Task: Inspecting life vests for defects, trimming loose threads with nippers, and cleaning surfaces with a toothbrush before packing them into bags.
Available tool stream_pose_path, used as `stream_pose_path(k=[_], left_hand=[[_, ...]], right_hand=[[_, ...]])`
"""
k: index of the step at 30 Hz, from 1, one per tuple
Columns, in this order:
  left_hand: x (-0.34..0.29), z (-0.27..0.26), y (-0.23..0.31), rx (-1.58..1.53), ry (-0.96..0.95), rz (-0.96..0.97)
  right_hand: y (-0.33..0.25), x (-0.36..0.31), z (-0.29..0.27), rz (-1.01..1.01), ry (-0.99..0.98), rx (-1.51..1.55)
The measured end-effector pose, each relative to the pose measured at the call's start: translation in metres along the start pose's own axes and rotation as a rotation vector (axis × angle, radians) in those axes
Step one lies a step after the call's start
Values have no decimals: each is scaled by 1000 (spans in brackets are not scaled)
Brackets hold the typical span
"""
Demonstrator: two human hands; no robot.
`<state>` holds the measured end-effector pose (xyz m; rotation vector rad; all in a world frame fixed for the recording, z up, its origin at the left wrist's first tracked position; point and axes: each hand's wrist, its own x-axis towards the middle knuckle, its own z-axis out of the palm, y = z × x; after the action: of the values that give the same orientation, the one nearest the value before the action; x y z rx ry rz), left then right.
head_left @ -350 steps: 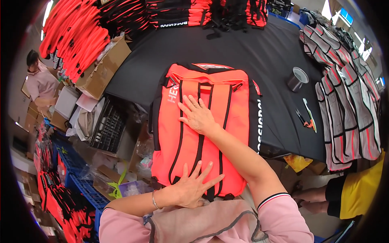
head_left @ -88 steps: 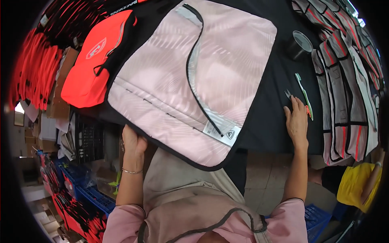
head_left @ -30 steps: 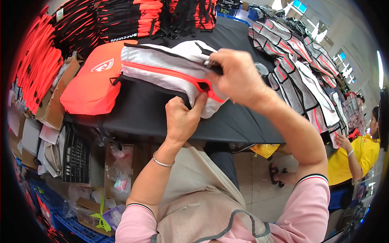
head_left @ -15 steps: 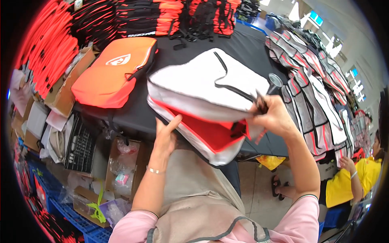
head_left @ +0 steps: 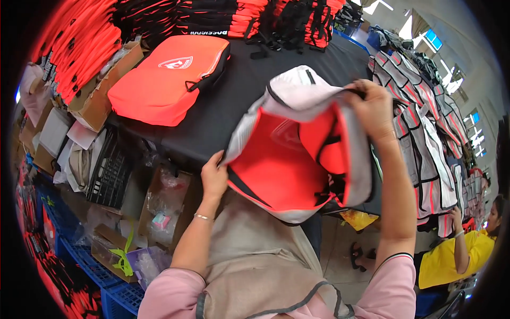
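Observation:
A white and grey bag with black trim gapes toward me, its bright red inside showing. My left hand is closed on the left edge of its opening. Up at the right, my right hand grips the raised rim and holds that side up. Dark straps or netting lie inside near the right wall, too blurred to make out. An orange bag with a white emblem and black side lies on the black-covered table beyond my left hand.
Folded orange and black pieces are stacked at the far left. Grey and white bag pieces pile up at the right. Below left stand a black crate and a cardboard box with plastic bags. A person in yellow is at the right.
My right hand has lifted its side of the white bag up and away, so the mouth now stands wide and faces me. My left hand stays at the left edge, now gripping it.

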<state>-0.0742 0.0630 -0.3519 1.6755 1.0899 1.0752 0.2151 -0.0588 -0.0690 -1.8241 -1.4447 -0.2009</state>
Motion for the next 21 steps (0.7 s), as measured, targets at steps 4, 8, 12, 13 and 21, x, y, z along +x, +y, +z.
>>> stream_pose_path(k=[4, 8, 12, 13, 21], left_hand=[[-26, -16, 49, 330, 465, 331], [-54, -40, 107, -459, -200, -178], [-14, -52, 113, -1305, -637, -723], [-13, -51, 106, -1265, -509, -791], [-34, -46, 70, -859, -388, -738]], right_hand=[[-10, -33, 6, 151, -40, 133], [-44, -76, 48, 53, -100, 323], [-75, -150, 95, -272, -224, 151], [-68, -171, 108, -332, -270, 124], [-73, -197, 108, -101, -433, 190]])
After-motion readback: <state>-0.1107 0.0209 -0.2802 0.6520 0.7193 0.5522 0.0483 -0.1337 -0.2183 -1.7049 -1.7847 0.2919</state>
